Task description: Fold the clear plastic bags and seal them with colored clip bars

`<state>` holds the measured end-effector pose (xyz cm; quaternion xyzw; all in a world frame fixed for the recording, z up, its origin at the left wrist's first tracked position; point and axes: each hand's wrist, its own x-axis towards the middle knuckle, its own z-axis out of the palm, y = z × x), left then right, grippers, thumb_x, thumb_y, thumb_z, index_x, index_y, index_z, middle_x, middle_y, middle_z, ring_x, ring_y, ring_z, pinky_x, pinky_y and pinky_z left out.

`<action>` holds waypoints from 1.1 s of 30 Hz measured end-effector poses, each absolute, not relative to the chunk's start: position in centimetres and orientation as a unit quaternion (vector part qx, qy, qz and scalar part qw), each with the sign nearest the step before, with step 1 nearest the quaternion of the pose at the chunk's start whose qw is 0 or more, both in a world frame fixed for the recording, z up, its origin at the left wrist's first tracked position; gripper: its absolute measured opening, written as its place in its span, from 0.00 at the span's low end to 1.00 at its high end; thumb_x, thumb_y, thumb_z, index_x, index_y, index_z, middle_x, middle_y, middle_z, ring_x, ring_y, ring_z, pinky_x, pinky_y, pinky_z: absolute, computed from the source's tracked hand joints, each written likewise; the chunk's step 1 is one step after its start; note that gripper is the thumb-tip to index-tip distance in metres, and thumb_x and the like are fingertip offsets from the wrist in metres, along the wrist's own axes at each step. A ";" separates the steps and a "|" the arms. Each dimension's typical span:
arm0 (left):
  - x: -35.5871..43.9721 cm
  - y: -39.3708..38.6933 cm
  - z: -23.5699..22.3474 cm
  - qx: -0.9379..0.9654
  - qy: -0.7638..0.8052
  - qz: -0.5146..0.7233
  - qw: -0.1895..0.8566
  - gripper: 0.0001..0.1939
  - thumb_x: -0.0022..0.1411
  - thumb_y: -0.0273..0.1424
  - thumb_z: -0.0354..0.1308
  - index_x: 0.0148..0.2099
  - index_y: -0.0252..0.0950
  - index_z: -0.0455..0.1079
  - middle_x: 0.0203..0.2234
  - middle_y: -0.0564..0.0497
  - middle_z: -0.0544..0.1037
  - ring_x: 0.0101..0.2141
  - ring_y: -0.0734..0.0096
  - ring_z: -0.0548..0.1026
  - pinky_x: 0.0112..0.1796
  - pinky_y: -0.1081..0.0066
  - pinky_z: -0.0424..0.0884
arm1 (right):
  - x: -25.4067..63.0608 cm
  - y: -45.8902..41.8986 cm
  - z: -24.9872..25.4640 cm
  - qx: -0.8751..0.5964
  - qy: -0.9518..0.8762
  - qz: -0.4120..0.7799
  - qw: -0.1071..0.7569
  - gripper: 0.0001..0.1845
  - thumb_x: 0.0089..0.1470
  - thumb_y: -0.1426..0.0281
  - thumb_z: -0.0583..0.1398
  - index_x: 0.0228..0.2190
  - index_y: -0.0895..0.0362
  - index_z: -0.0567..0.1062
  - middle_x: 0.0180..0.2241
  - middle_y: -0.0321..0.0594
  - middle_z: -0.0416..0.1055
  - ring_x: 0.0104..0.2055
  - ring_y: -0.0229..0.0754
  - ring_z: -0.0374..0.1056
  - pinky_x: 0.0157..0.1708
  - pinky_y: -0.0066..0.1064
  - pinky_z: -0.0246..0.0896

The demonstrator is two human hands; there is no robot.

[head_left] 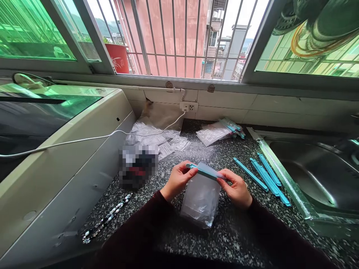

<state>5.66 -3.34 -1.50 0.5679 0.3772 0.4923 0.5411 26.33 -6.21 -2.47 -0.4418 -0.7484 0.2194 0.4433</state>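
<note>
A blue bag sealing clip (pixel 206 172) lies across the upper part of a clear plastic bag (pixel 200 198), whose top edge stands out beyond the clip. My left hand (pixel 181 177) pinches the clip's left end between thumb and fingers. At the other end, my right hand (pixel 234 186) has its thumb and fingers closed on the clip and the bag's edge. Whether the clip is fully snapped together cannot be made out. Several more blue sealing clips (pixel 265 177) lie loose on the counter to the right of my right hand.
Bags with blue clips (pixel 217 132) lie in a pile at the back. Loose clear packets (pixel 148 136) are heaped at back left, beside a blurred dark object (pixel 140 168). A beaded strand (pixel 108 216) lies near the white machine (pixel 84 168). The steel sink (pixel 297 168) borders the right; a white cable (pixel 112 133) crosses left.
</note>
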 end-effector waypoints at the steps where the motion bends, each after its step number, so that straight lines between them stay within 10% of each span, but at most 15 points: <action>1: 5.6 -3.3 -1.5 0.574 0.376 0.489 0.538 0.15 0.49 0.40 0.60 0.26 0.32 0.68 0.20 0.54 0.64 0.24 0.76 0.61 0.27 0.75 0.56 | 26.3 -6.2 -2.5 -0.440 -0.751 0.215 0.443 0.08 0.54 0.68 0.56 0.30 0.57 0.73 0.27 0.40 0.70 0.30 0.39 0.67 0.30 0.30 0.63; 33: 5.5 -3.2 -1.5 0.599 0.371 0.361 0.611 0.22 0.47 0.47 0.60 0.31 0.30 0.69 0.24 0.52 0.69 0.27 0.74 0.64 0.29 0.74 0.59 | 26.8 -6.2 -1.9 -0.468 -0.733 0.181 0.460 0.07 0.54 0.69 0.55 0.28 0.57 0.71 0.26 0.38 0.68 0.29 0.38 0.64 0.29 0.29 0.60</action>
